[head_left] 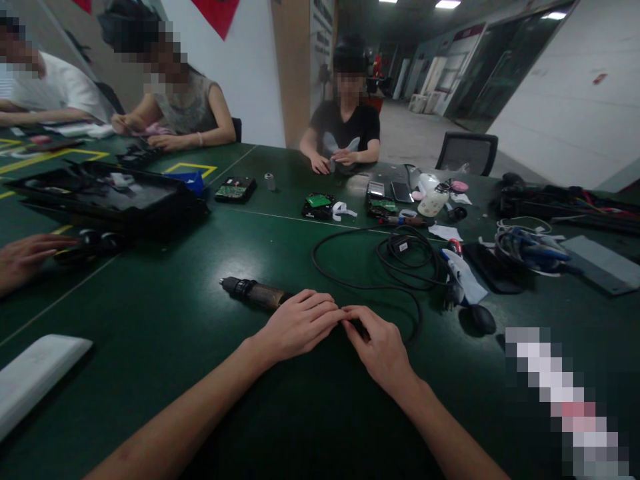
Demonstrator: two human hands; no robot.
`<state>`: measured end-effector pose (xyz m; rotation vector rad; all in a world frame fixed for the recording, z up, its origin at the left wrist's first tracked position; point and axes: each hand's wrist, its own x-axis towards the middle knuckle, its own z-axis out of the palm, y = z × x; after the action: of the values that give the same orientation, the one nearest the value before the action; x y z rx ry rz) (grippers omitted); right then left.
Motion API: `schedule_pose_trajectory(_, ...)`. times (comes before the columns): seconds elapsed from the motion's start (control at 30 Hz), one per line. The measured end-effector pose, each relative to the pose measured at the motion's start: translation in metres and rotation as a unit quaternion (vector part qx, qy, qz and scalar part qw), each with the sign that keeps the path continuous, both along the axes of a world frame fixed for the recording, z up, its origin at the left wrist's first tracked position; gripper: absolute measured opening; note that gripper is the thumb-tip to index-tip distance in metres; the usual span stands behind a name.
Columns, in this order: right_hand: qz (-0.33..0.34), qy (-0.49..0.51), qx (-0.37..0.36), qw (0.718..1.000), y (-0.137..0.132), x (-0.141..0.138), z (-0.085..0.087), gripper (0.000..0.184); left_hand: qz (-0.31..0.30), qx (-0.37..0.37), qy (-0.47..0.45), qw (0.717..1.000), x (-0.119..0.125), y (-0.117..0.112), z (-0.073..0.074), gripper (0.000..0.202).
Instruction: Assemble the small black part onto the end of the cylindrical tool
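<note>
A dark electric screwdriver (257, 293) lies on the green table with its tip to the left. My left hand (303, 323) is laid over its rear end, fingers close together and thumb hidden. Touching the left fingertips is my right hand (377, 343), its thumb and index finger bent into a pinch. What sits between those fingers is too hidden to make out. A black cable (367, 287) loops over the table beyond the right hand, and one stretch of it runs down behind that hand.
Left are a black tray (110, 193), a co-worker's hand (30, 260) and a white object (43, 373). Hard drives (235, 190) stand farther back. Right lie a black phone-like slab (493, 267), a black rubber bulb (483, 320) and bundled wires (530, 247). Several people sit around the table.
</note>
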<state>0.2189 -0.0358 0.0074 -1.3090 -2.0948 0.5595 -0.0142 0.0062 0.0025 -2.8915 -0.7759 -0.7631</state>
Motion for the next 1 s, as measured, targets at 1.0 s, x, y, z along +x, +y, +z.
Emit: schedule_pose_trajectory(1.0, -0.005, 0.006, -0.006, 1.000, 0.000, -0.001, -0.001, 0.011, 0.020, 0.009, -0.005, 1.000, 0.005, 0.000, 0.004, 0.021)
